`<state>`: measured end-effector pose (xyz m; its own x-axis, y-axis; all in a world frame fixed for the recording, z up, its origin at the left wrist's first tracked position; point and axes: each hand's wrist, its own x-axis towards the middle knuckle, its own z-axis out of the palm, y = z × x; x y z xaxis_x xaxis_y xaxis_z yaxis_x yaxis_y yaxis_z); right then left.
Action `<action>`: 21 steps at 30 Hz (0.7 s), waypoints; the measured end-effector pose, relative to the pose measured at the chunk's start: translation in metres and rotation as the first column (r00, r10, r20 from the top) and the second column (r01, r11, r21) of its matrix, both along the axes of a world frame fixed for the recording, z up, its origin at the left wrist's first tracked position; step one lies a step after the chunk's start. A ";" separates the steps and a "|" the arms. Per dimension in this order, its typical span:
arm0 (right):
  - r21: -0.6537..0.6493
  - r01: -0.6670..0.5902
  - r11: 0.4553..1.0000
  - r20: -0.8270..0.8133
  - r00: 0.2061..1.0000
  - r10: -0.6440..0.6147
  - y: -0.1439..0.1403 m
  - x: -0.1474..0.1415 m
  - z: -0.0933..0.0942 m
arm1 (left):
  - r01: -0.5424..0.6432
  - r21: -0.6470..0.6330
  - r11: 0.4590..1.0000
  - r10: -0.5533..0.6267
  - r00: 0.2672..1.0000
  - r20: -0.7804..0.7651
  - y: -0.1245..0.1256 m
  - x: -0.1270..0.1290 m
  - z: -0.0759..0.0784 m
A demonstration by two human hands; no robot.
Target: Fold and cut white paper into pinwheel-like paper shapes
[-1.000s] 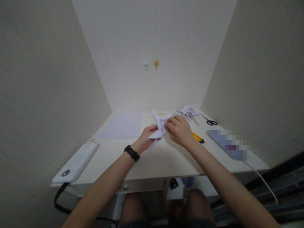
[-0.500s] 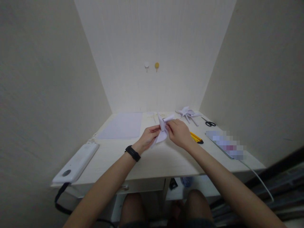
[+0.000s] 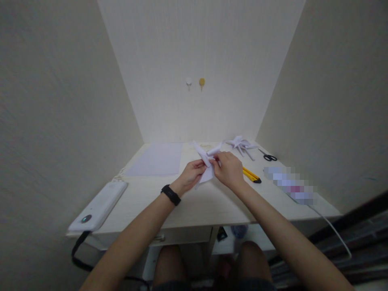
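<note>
A folded white paper piece (image 3: 207, 161) is held just above the middle of the pale desk (image 3: 194, 202). My left hand (image 3: 190, 176), with a black band on its wrist, pinches the piece from the left. From the right, my right hand (image 3: 228, 169) grips the same piece. Pointed flaps stick up and out between the fingers. Both hands meet at the fold, and part of the paper is hidden behind my right hand.
A flat white sheet (image 3: 157, 159) lies at the back left. A finished folded paper shape (image 3: 241, 144) and black scissors (image 3: 268, 156) sit at the back right. A yellow utility knife (image 3: 251, 175) lies beside my right hand. A white power bank (image 3: 98, 206) rests at the left edge.
The paper piece has been turned and pressed narrower between my hands. Both hands stayed over the desk's middle, shifting slightly.
</note>
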<state>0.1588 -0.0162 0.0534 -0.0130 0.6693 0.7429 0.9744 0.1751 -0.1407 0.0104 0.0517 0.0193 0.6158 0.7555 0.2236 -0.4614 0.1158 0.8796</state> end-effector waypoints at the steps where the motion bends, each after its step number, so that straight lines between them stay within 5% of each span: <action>1: 0.000 -0.011 1.000 0.014 1.000 0.011 -0.001 0.001 0.000 | 0.000 -0.004 1.000 0.000 1.000 0.007 0.000 0.000 0.001; 6: 0.006 -0.061 0.998 0.038 0.997 0.061 -0.005 0.004 0.003 | -0.013 -0.014 1.000 0.013 1.000 0.021 -0.003 0.002 0.006; 13: 0.032 0.049 0.998 0.010 0.999 -0.050 -0.001 -0.002 0.004 | 0.007 -0.008 1.000 -0.007 1.000 0.001 -0.005 0.002 0.007; 21: 0.161 -0.079 0.984 -0.018 0.996 0.083 -0.009 0.019 0.014 | -0.061 0.014 0.998 0.062 0.997 -0.047 0.001 0.002 0.003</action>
